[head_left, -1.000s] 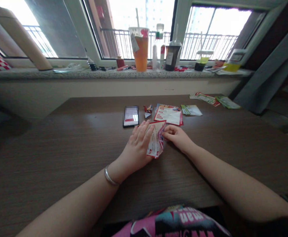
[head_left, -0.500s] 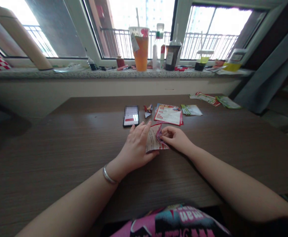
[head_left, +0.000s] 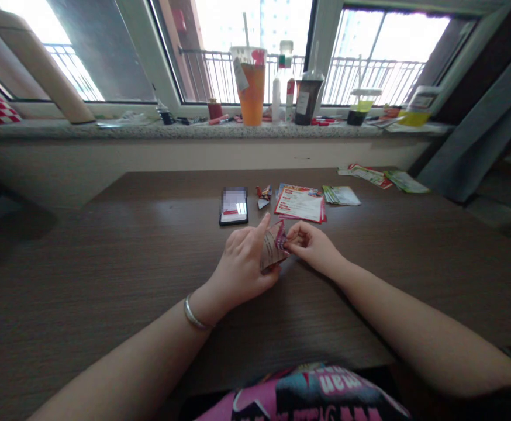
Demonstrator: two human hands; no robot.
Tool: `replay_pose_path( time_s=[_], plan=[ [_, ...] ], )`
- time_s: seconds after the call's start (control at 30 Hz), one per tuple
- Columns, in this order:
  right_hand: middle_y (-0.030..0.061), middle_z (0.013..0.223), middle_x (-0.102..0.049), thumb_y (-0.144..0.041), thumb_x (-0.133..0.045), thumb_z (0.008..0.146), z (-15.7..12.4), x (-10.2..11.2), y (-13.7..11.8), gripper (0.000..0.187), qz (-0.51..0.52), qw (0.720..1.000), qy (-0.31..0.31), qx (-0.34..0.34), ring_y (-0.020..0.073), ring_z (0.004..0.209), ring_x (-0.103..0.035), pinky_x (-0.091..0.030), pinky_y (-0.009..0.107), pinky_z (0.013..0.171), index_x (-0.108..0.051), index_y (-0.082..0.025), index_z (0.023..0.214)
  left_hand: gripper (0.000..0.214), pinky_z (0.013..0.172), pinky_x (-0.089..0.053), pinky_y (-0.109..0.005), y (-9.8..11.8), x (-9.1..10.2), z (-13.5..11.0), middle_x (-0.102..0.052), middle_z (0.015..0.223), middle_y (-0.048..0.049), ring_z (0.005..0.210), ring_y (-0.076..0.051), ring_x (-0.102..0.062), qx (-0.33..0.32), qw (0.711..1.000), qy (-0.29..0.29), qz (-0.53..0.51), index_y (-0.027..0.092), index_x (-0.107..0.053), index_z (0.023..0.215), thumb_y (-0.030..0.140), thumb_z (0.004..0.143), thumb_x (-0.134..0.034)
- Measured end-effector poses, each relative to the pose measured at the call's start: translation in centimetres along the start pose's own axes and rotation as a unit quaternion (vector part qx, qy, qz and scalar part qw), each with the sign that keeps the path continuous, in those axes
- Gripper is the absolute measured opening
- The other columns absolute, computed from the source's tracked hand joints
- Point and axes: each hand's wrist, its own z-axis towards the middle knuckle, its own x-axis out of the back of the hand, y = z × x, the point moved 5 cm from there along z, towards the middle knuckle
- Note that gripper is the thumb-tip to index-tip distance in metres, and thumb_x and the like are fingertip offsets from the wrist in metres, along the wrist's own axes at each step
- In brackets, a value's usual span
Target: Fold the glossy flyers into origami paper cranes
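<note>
Right now both hands are working on one folded red-and-white leaflet [head_left: 274,247], held together near the middle of the dark wood-grain worktop [head_left: 106,263], a little toward the near edge. The left hand [head_left: 242,263], with a silver bangle [head_left: 193,312] on its wrist, is half open: its index finger [head_left: 262,229] points up and away while the rest of the hand cups the leaflet's left and lower side. The right hand [head_left: 312,247] is curled into a tight pinch on the leaflet's upper right corner. Whether the paper touches the worktop, I can't tell.

Just beyond the hands lie one phone [head_left: 233,206], one small folded paper piece [head_left: 263,196], and one red-edged leaflet pile [head_left: 299,204]. To its right sits one stack of green-and-white cards [head_left: 341,195], and two more loose papers [head_left: 365,174] lie near the far edge. Along the windowsill [head_left: 185,131] stand two tall drink cups, one orange [head_left: 252,93] and one dark [head_left: 307,99], beside two slim bottles [head_left: 276,100].
</note>
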Motion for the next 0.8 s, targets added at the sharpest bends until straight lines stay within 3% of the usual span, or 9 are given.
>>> replay_pose_path(
  time_s=[0.17, 0.5, 0.8],
  plan=[
    [-0.0013, 0.071, -0.063, -0.035, -0.070, 0.072, -0.2, 0.3, -0.1, 0.022, -0.024, 0.999, 0.017, 0.018, 0.0130, 0.064, -0.060, -0.049, 0.027, 0.063, -0.057, -0.021, 0.083, 0.093, 0.115, -0.014, -0.055, 0.1, 0.1, 0.3, -0.061, 0.120, -0.0096, 0.116, -0.026, -0.055, -0.005, 0.999, -0.012, -0.046, 0.016, -0.008, 0.150, 0.027, 0.075, -0.061],
    [0.0011, 0.076, -0.067, -0.039, -0.072, 0.072, -0.3, 0.4, -0.7, 0.025, 0.054, 0.997, 0.038, 0.038, 0.0132, 0.069, -0.063, -0.053, 0.029, 0.069, -0.062, -0.019, 0.084, 0.079, 0.108, -0.033, -0.048, -0.5, 0.5, 0.6, -0.066, 0.111, -0.0094, 0.111, -0.025, -0.058, 0.027, 0.997, 0.033, -0.064, 0.014, -0.025, 0.146, 0.028, 0.079, -0.063],
    [0.0036, 0.085, -0.068, -0.038, -0.073, 0.072, -0.5, 0.6, -1.1, 0.033, -0.019, 0.999, 0.022, 0.028, 0.0150, 0.071, -0.061, -0.049, 0.029, 0.065, -0.065, -0.018, 0.096, 0.069, 0.107, -0.036, -0.048, -0.5, 1.0, 0.5, -0.061, 0.122, -0.0124, 0.116, -0.025, -0.056, 0.024, 0.992, 0.064, -0.104, 0.018, -0.032, 0.142, 0.027, 0.082, -0.064]
  ],
)
